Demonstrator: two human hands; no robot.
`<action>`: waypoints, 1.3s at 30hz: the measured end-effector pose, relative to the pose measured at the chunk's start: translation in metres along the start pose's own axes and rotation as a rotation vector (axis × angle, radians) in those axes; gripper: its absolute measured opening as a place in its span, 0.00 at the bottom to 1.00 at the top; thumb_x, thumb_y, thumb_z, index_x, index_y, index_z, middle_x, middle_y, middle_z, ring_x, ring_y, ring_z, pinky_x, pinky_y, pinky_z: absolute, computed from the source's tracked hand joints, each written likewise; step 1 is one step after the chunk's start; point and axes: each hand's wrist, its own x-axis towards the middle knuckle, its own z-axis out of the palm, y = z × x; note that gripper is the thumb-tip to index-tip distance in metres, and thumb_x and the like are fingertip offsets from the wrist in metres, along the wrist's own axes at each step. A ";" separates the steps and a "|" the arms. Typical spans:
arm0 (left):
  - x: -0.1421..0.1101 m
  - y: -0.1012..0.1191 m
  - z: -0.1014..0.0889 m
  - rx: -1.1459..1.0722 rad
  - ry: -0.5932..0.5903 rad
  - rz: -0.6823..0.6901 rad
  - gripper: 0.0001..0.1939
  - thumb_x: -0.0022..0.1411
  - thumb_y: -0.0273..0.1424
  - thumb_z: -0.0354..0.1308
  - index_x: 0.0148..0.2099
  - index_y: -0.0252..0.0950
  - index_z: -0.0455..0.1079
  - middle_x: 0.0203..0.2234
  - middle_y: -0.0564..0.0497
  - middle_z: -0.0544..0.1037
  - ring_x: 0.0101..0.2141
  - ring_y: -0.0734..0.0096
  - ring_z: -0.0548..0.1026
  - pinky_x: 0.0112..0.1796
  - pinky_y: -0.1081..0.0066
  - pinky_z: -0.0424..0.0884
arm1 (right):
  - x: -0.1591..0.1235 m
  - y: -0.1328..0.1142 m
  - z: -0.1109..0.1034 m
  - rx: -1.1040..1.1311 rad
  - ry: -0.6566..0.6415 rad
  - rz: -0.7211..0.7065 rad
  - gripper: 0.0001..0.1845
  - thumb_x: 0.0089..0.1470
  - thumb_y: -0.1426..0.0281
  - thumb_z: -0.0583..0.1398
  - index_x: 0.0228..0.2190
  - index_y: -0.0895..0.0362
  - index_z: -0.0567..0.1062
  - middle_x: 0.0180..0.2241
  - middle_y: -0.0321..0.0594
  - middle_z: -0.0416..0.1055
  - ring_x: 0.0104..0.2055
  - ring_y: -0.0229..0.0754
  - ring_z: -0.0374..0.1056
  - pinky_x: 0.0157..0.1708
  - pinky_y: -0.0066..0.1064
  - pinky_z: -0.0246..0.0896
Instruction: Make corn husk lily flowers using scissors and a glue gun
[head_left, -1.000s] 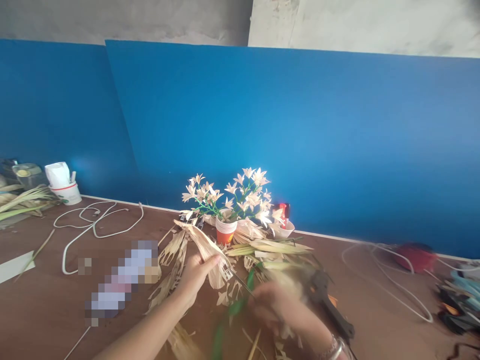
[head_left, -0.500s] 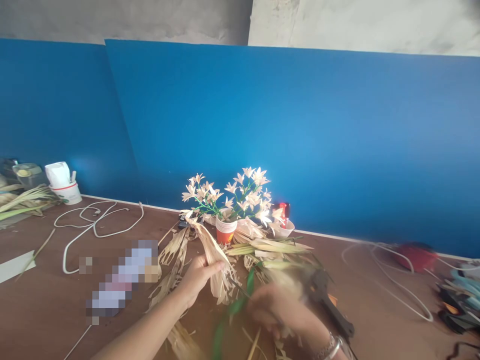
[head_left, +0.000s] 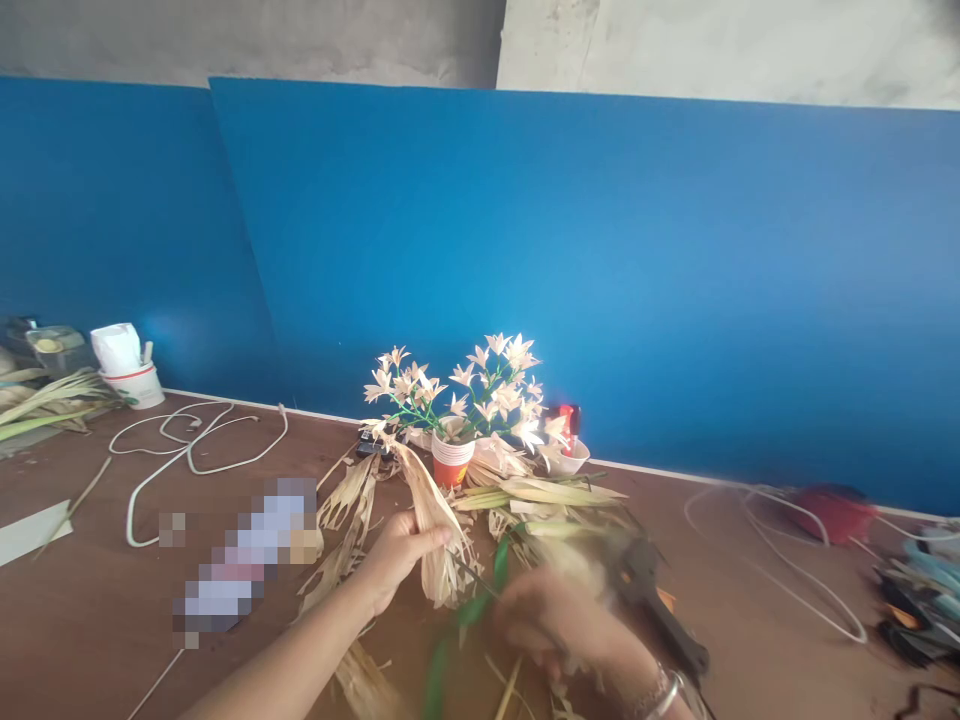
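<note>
Just below the centre of the frame, I have a dried corn husk [head_left: 426, 492] pinched in my left hand [head_left: 401, 560], thumb laid across its broad part, with the narrow end pointing up the frame and the frayed end hanging toward the desk [head_left: 765, 630]. My right hand [head_left: 551, 615], at the lower centre-right, is badly blurred; it looks curled around a thin dark tool [head_left: 478, 578], perhaps scissors, whose narrow end reaches the frayed edge of the husk, but I can't tell how the fingers sit on it. I'd expect the husk to weigh next to nothing, papery and dry, a little springy along its ribs and quick to split down the grain. It shouldn't slip much, so a light, flat pinch on the wide middle seems right, backed by fingers underneath; the shredded strips look too flimsy to hold by. Squeezing hard would probably crease or crack it. More husk pieces [head_left: 349, 497] lie just left of my left hand, and a green strip [head_left: 500, 562] runs between my two hands toward the bottom of the frame. Near the centre, white flowers [head_left: 506, 398] on green stems stand in stacked paper cups [head_left: 453, 468], their thin petals likely just as fragile. A black glue gun [head_left: 664, 615] lies at the lower right, close beyond my right hand.
</note>
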 end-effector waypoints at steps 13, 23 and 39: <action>0.003 -0.003 -0.002 -0.132 -0.078 -0.064 0.12 0.43 0.33 0.68 0.31 0.32 0.75 0.24 0.51 0.78 0.28 0.70 0.72 0.34 0.72 0.65 | -0.004 -0.006 0.000 -0.035 -0.022 -0.024 0.08 0.42 0.70 0.61 0.27 0.61 0.77 0.14 0.29 0.64 0.12 0.28 0.59 0.09 0.17 0.52; 0.003 -0.004 -0.002 -0.097 -0.060 -0.051 0.14 0.42 0.34 0.69 0.32 0.32 0.76 0.25 0.50 0.79 0.29 0.67 0.73 0.35 0.71 0.65 | -0.004 -0.005 0.000 -0.046 -0.031 -0.069 0.07 0.42 0.70 0.61 0.25 0.61 0.76 0.12 0.27 0.61 0.11 0.27 0.55 0.08 0.17 0.47; 0.003 -0.003 -0.003 0.119 -0.007 0.018 0.14 0.46 0.37 0.65 0.34 0.33 0.77 0.29 0.48 0.81 0.35 0.59 0.76 0.39 0.67 0.67 | -0.006 -0.016 0.003 -0.175 0.050 -0.126 0.06 0.39 0.76 0.56 0.20 0.60 0.74 0.10 0.27 0.59 0.12 0.28 0.53 0.13 0.19 0.46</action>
